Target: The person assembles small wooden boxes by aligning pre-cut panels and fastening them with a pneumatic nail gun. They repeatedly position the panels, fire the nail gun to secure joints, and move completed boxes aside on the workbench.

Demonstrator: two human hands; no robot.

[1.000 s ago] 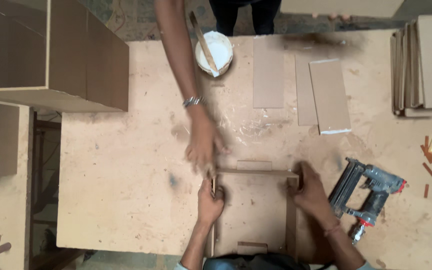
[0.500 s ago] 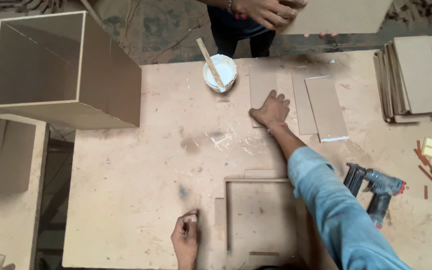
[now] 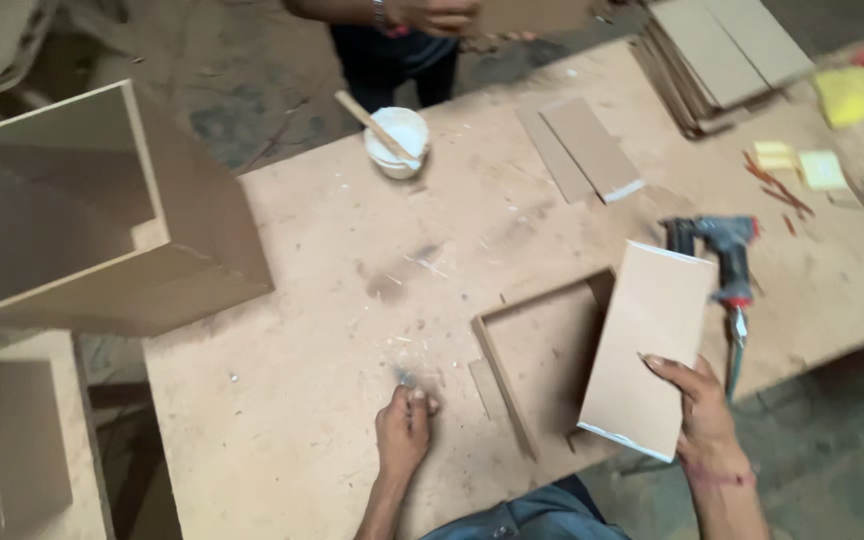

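My right hand [image 3: 704,420] now pinches a flat board [image 3: 647,345] by its lower edge, lifted off the table [image 3: 302,330] where half a second ago I was reaching for the loose panels [image 3: 582,150]. It hangs tilted over the open frame [image 3: 542,355], covering its right side. My left hand [image 3: 402,430], fingers curled shut, rests on the table just left of the frame. The nail gun [image 3: 722,250] lies beyond.

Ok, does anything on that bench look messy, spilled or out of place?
Mostly mess: pale shavings and smears litter the workbench near the white glue pot. The nail gun lies close to the bench edge. Nothing looks broken.
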